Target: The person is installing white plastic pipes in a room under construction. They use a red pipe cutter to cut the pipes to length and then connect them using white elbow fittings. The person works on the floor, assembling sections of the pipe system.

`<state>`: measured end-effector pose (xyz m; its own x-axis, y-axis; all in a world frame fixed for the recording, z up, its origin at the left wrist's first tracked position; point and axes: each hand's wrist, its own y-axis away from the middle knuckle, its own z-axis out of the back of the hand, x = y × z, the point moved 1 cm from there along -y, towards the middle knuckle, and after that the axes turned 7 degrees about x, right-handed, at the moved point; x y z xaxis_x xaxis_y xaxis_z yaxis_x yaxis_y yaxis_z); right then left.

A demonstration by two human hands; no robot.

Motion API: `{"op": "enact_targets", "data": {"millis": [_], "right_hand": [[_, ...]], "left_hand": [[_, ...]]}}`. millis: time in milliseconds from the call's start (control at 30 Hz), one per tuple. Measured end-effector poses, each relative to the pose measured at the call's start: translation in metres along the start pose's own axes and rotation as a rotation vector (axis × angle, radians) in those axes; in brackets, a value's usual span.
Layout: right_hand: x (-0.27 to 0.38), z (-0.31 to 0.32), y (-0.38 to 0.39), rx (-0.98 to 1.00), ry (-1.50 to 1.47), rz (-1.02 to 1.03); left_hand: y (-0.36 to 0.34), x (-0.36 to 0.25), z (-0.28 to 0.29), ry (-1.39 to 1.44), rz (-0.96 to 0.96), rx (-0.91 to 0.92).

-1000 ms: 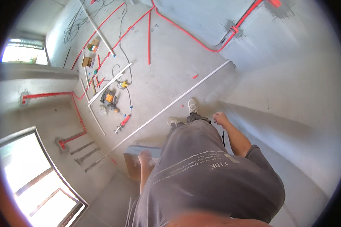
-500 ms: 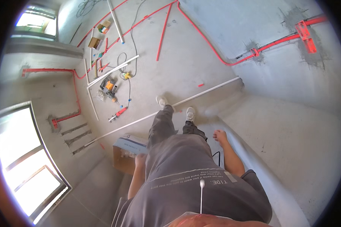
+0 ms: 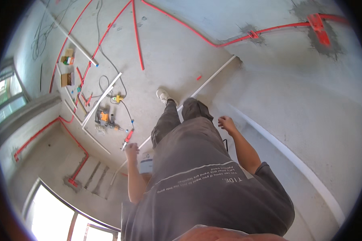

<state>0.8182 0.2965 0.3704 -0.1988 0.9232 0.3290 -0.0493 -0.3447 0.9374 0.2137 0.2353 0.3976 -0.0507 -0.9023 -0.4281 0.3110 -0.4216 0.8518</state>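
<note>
My left hand (image 3: 132, 152) hangs beside my left thigh with its fingers loosely bent and apart, holding nothing I can see. In the picture it overlaps the end of a red power tool (image 3: 128, 135) lying on the floor beyond. A carton with a pale blue and white top (image 3: 146, 164) stands next to my left leg, largely hidden by my arm and body. On the other side, my right hand (image 3: 227, 123) swings free by my right thigh, fingers slightly curled and nothing visible in them. One white shoe (image 3: 164, 95) steps forward near a long white pipe (image 3: 213, 77) on the floor.
Ahead on the left lie an orange and grey rotary hammer (image 3: 104, 117), a yellow socket block (image 3: 117, 99) with grey cable, white pipes (image 3: 104, 96) and open cardboard boxes (image 3: 67, 79). Red conduit (image 3: 137, 40) crosses the floor and walls. A ledge (image 3: 285, 150) runs along my right.
I have stepped forward and the view has turned, so the tools now appear lower and further left. My left hand has swung forward from beside the carton. My right hand remains near my thigh.
</note>
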Motion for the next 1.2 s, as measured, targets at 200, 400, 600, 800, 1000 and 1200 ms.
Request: {"op": "enact_targets", "data": {"millis": [200, 400, 600, 800, 1000, 1200], "right_hand": [[0.119, -0.038, -0.005, -0.072, -0.105, 0.078], [0.19, -0.046, -0.084, -0.001, -0.098, 0.009], [0.388, -0.068, -0.144, 0.059, 0.119, 0.032], [0.631, -0.121, -0.235, 0.028, 0.212, 0.207], [0.812, -0.23, -0.288, 0.1, 0.244, 0.278], [0.977, -0.381, -0.265, 0.217, 0.509, 0.224]], "left_hand": [[-0.078, -0.166, 0.062, 0.014, -0.119, -0.008], [-0.136, -0.263, 0.065, -0.043, -0.107, -0.015], [-0.149, -0.279, 0.065, 0.011, -0.03, -0.022], [-0.199, -0.298, 0.1, 0.228, 0.186, -0.082], [-0.3, -0.38, 0.196, 0.217, 0.298, -0.003], [-0.413, -0.58, 0.37, 0.405, 0.022, -0.275]]}}
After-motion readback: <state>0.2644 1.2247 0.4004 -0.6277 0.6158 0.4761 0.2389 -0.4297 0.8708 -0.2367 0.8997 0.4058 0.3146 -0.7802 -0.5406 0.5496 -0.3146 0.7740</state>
